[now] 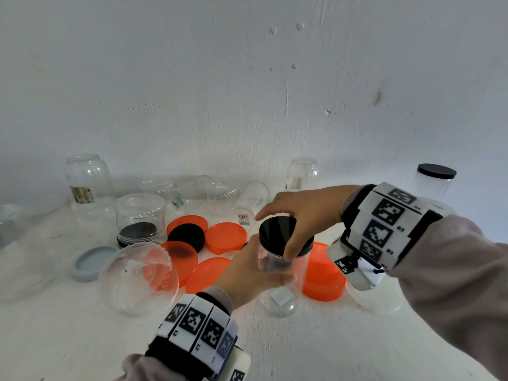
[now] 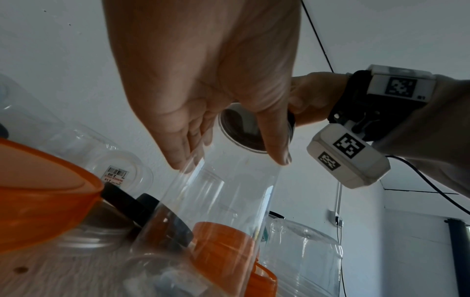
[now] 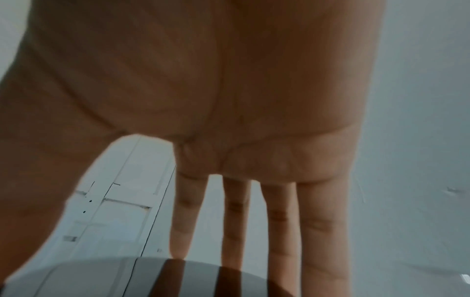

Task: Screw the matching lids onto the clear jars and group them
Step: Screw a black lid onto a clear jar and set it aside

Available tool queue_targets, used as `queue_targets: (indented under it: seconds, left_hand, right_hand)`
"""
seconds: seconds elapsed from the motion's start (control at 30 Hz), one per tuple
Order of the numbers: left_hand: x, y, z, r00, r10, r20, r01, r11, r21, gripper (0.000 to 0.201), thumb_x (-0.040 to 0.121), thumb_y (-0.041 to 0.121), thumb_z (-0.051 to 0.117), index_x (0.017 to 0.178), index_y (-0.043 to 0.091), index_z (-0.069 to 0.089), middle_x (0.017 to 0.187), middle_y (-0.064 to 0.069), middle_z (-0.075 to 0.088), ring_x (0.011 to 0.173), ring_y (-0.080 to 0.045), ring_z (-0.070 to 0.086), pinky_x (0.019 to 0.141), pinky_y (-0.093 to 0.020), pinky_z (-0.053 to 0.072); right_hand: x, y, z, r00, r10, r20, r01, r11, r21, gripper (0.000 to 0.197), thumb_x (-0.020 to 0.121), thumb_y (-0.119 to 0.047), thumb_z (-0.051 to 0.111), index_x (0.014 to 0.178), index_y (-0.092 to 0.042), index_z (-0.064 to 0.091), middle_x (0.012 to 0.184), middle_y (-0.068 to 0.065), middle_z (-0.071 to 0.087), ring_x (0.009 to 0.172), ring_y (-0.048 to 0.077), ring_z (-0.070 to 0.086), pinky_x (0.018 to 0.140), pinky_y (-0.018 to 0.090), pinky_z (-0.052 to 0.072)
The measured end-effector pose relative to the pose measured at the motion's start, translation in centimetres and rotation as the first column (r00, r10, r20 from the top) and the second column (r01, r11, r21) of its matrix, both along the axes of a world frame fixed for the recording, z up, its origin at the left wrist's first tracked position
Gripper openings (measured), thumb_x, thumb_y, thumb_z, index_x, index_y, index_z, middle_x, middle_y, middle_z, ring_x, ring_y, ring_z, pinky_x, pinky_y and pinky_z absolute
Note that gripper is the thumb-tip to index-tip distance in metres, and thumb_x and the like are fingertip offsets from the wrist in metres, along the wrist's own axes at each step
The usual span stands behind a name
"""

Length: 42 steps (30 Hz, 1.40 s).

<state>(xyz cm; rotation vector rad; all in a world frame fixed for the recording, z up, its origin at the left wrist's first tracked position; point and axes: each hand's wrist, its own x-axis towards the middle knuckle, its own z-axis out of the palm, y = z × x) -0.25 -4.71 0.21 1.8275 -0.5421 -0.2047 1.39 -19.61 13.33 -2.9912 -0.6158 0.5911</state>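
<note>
My left hand [image 1: 264,273] grips a tall clear jar [image 1: 277,270] round its body, just above the white table, in the head view. A glossy black lid [image 1: 280,233] sits on the jar's mouth. My right hand [image 1: 286,229] spans the lid from above: the thumb lies against the near rim and the fingers [image 3: 234,221] stretch straight over the top, mirrored in the lid [image 3: 127,277]. In the left wrist view my left hand [image 2: 229,160] wraps the jar [image 2: 216,211], with the lid's underside [image 2: 244,128] showing through it.
Several orange lids [image 1: 225,237] [image 1: 324,273], a black lid [image 1: 187,236] and a grey lid [image 1: 92,262] lie on the table [image 1: 82,339]. Upturned clear jars [image 1: 140,215] [image 1: 88,177] stand at the back left. A jar closed with a black lid [image 1: 434,180] stands at the back right.
</note>
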Motion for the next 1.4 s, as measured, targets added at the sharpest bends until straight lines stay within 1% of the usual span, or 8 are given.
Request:
queue_targets:
  seconds: [0.3, 0.47, 0.67, 0.8, 0.9, 1.0, 1.27, 1.4]
  left_hand:
    - [0.1, 0.2, -0.2, 1.0, 0.007, -0.005, -0.007, 1.0, 0.011, 0.074, 0.072, 0.024, 0.081, 0.131, 0.035, 0.039, 0.118, 0.024, 0.053, 0.099, 0.015, 0.052, 0.073, -0.004, 0.039]
    - [0.0, 0.0, -0.1, 1.0, 0.012, 0.01, -0.012, 1.0, 0.007, 0.072, 0.072, 0.024, 0.082, 0.123, 0.045, 0.035, 0.128, 0.017, 0.054, 0.113, 0.006, 0.051, 0.08, -0.004, 0.039]
    - [0.1, 0.1, -0.3, 1.0, 0.014, 0.012, -0.014, 1.0, 0.0, 0.065, 0.073, 0.024, 0.082, 0.115, 0.047, 0.039, 0.121, 0.017, 0.058, 0.106, 0.006, 0.057, 0.075, -0.006, 0.044]
    - [0.1, 0.1, -0.3, 1.0, 0.016, 0.001, -0.016, 1.0, -0.01, 0.067, 0.072, 0.023, 0.082, 0.125, 0.033, 0.044, 0.123, 0.012, 0.059, 0.113, 0.0, 0.057, 0.092, -0.018, 0.046]
    - [0.0, 0.1, -0.3, 1.0, 0.003, 0.011, -0.003, 1.0, -0.011, 0.068, 0.072, 0.023, 0.082, 0.12, 0.045, 0.039, 0.124, 0.017, 0.058, 0.108, 0.01, 0.055, 0.083, -0.007, 0.044]
    - [0.0, 0.1, -0.2, 1.0, 0.009, 0.023, -0.009, 1.0, -0.001, 0.065, 0.072, 0.026, 0.082, 0.113, 0.051, 0.037, 0.122, 0.021, 0.056, 0.106, 0.013, 0.053, 0.075, -0.001, 0.043]
    - [0.1, 0.1, -0.4, 1.0, 0.01, -0.013, -0.01, 1.0, -0.013, 0.073, 0.071, 0.026, 0.083, 0.131, 0.032, 0.041, 0.127, 0.014, 0.057, 0.118, -0.002, 0.053, 0.099, -0.025, 0.044]
    - [0.2, 0.1, -0.5, 1.0, 0.014, 0.008, -0.014, 1.0, -0.006, 0.069, 0.072, 0.024, 0.082, 0.118, 0.049, 0.038, 0.125, 0.019, 0.056, 0.112, 0.007, 0.054, 0.082, -0.005, 0.044]
  right_hand:
    - [0.2, 0.2, -1.6, 0.982, -0.084, 0.169, 0.084, 0.996, 0.004, 0.08, 0.067, -0.078, 0.058, 0.13, -0.031, 0.044, 0.114, -0.01, 0.045, 0.104, 0.013, 0.049, 0.086, 0.031, 0.045]
    - [-0.2, -0.6, -0.9, 0.999, -0.003, 0.04, 0.0, 0.997, 0.077, 0.079, 0.071, -0.05, 0.075, 0.138, -0.044, 0.036, 0.118, -0.017, 0.036, 0.116, 0.01, 0.039, 0.097, 0.032, 0.042]
    - [-0.7, -0.4, -2.4, 0.971, -0.115, 0.209, 0.084, 0.985, 0.148, 0.074, 0.066, -0.073, 0.064, 0.124, -0.029, 0.052, 0.103, -0.013, 0.046, 0.097, 0.01, 0.05, 0.076, 0.024, 0.043]
    - [-1.2, -0.2, -3.5, 0.939, -0.179, 0.294, 0.141, 0.979, 0.145, 0.074, 0.069, -0.078, 0.056, 0.12, -0.025, 0.053, 0.105, -0.005, 0.047, 0.096, 0.014, 0.048, 0.076, 0.027, 0.044]
    - [-1.4, -0.7, -3.1, 0.981, -0.102, 0.162, 0.074, 0.983, 0.167, 0.078, 0.075, -0.063, 0.063, 0.141, -0.031, 0.036, 0.125, -0.007, 0.04, 0.116, 0.015, 0.037, 0.095, 0.035, 0.041]
    - [-1.4, -1.0, -2.7, 0.988, -0.052, 0.148, 0.013, 0.969, 0.248, 0.073, 0.076, -0.048, 0.07, 0.14, -0.033, 0.039, 0.124, -0.011, 0.041, 0.113, 0.012, 0.041, 0.092, 0.028, 0.042]
    - [-1.6, -0.4, -4.4, 0.917, -0.184, 0.353, 0.123, 0.974, 0.188, 0.073, 0.071, -0.077, 0.054, 0.123, -0.026, 0.05, 0.108, -0.004, 0.045, 0.101, 0.016, 0.041, 0.081, 0.032, 0.041]
    - [-1.7, -1.2, -3.5, 0.987, -0.07, 0.145, 0.027, 0.96, 0.279, 0.074, 0.078, -0.049, 0.069, 0.141, -0.032, 0.035, 0.126, -0.009, 0.04, 0.117, 0.011, 0.034, 0.094, 0.031, 0.038]
